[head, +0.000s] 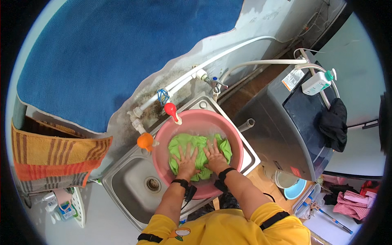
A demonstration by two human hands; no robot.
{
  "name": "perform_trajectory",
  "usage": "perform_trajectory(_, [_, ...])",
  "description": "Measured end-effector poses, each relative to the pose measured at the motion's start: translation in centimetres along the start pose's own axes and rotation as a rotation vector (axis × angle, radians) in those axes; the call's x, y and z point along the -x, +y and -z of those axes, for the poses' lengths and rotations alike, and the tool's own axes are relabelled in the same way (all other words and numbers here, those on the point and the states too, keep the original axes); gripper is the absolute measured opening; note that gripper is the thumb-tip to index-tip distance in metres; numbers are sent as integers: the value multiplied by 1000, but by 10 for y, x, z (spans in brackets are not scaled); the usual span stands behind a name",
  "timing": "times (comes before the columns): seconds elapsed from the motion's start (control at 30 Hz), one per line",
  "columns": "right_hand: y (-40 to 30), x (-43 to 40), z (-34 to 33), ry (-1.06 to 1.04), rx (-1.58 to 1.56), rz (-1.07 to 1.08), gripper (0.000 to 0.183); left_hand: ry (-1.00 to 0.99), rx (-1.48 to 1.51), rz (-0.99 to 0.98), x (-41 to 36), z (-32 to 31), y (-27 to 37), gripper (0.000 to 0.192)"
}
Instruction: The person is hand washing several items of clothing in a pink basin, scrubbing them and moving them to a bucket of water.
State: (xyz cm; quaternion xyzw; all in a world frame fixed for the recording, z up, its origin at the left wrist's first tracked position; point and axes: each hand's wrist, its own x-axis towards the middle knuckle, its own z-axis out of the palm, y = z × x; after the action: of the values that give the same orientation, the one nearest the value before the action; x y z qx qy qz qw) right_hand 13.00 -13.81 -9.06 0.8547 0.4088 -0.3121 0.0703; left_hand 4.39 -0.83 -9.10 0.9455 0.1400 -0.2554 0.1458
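Note:
A bright green cloth [183,142] lies crumpled and wet in a pink plastic basin [160,163]. Water shows around the cloth inside the basin. My left hand [186,165] rests palm down on the cloth, its fingers spread. To the right, my right hand [215,157] presses flat on the same cloth, fingers also apart. Neither hand is closed around the fabric. Just over the basin's far rim sits a tap with a red handle [170,109]. The basin stands on the right part of a stainless steel sink unit [127,174].
A tap with an orange handle [145,141] is left of the basin. On the right, a dark washing machine [284,122] carries a pump bottle [317,83] and a black cloth [335,125]. A striped towel [58,159] and a blue cloth [122,55] hang at left and above.

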Motion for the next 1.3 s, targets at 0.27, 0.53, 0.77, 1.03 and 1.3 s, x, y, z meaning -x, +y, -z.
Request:
perform_trajectory(0.27, [1, 11, 25, 27, -70, -5, 81, 41, 62, 35, 12, 12, 6, 107])
perform_trajectory(0.53, [-7, 36, 11, 175, -125, -165, 68, -48, 66, -104, 31, 14, 34, 109])
perform_trajectory(0.77, [-13, 25, -11, 55, -190, -165, 69, 43, -44, -133, 17, -30, 22, 105])
perform_trajectory(1.03, [-10, 21, -10, 9, -149, -137, 71, -96, -40, -93, 15, -12, 29, 97])
perform_trajectory(1.3, [6, 8, 34, 344, -164, -36, 72, 479, 241, -80, 10, 40, -2, 70])
